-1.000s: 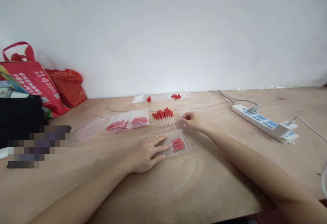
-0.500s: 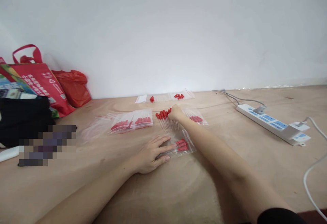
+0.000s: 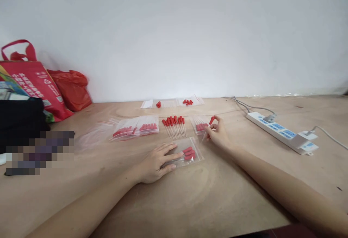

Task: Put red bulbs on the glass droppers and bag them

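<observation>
My right hand (image 3: 218,133) pinches a glass dropper with a red rubber bulb (image 3: 211,120), its bulb up and its thin tip slanting down to the left. With fingers stretched out, my left hand (image 3: 159,162) lies flat on a clear zip bag (image 3: 198,152) that has several red-bulbed droppers in it. A fan of loose droppers (image 3: 175,125) rests on the table just beyond that bag, bulbs pointing away from me. Beside my right hand lies another bag of droppers (image 3: 199,125). To the left are filled bags (image 3: 136,127) with red bulbs showing.
Flat clear bags (image 3: 95,136) lie at the left. Near the wall are loose red bulbs (image 3: 187,102) and a small red heap (image 3: 158,104) on clear plastic. A white power strip (image 3: 282,133) with cables stands right. Red bags (image 3: 72,89) and black cloth (image 3: 24,122) sit far left.
My right hand has moved right and toward me from the loose droppers, carrying one dropper. My left hand stays on the bag. The view has shifted slightly.
</observation>
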Available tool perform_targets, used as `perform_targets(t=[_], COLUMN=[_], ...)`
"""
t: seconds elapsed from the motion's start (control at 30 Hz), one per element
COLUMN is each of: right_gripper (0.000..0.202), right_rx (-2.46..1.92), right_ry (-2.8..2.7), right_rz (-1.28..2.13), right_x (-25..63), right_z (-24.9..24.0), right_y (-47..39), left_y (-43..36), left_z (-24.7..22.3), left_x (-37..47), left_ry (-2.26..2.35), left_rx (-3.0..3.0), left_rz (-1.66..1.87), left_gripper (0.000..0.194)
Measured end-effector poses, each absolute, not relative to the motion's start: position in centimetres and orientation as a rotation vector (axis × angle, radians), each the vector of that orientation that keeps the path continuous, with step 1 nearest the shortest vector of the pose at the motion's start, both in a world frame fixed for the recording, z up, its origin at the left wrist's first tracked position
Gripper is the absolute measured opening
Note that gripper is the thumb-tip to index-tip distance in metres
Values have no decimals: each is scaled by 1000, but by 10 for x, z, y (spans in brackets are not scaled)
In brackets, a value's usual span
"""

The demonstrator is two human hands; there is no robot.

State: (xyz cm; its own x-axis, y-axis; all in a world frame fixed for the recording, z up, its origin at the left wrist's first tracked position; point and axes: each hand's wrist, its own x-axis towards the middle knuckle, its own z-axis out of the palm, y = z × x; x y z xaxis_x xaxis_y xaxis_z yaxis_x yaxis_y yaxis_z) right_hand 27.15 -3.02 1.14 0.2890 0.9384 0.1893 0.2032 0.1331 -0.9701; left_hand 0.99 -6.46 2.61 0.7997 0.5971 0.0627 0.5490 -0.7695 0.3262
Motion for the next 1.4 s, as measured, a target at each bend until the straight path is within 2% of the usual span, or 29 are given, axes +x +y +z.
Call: perform_targets(t=[0.2, 0.5, 0.87, 1.03, 1.23, 1.4], right_gripper=[48, 27, 23, 17, 10, 20], right_rx=[-1197, -1133, -1185, -1309, -1634, -1784], right_ry=[-1051, -847, -1513, -1616, -1786, -1763], right_rz=[898, 1166, 1374, 1199, 476, 450], right_x=[254, 242, 251, 251, 247, 219], right_z=[-2, 4, 6, 2, 22, 32], right_y=[-32, -47, -52, -41, 1, 36], left_y=[-65, -65, -67, -66, -66, -66], left_z=[27, 28, 28, 29, 28, 28], left_x=[11, 11, 11, 12, 12, 11], left_ry=[906, 897, 910, 904, 886, 881], left_rx=[2700, 2738, 2690, 2709, 2733, 2702], left_rz=[189, 173, 233, 205, 217, 228], left_gripper=[39, 45, 50, 44, 41, 41])
